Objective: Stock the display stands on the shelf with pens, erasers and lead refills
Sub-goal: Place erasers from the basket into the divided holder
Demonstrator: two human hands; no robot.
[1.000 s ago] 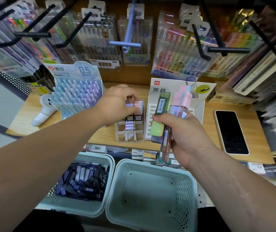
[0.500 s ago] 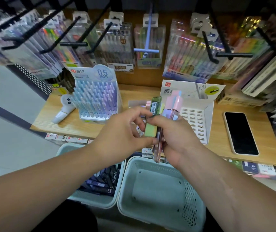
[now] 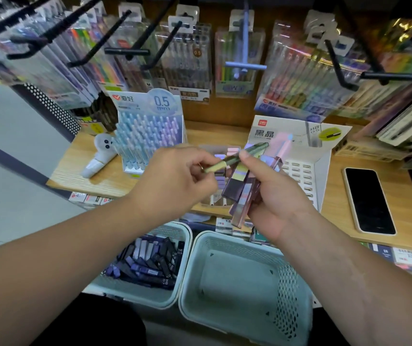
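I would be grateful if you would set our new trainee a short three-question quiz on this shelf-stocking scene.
1. True or false: the phone lies on the wooden shelf, to the right of the lead refill stand.
2. Which basket holds the dark lead refill cases? A) the left basket B) the right basket
3. Fill in: the left hand pinches one end of the ___ stick-shaped item, while the right hand grips a bundle of items.
Key: 1 true; 2 A; 3 green.
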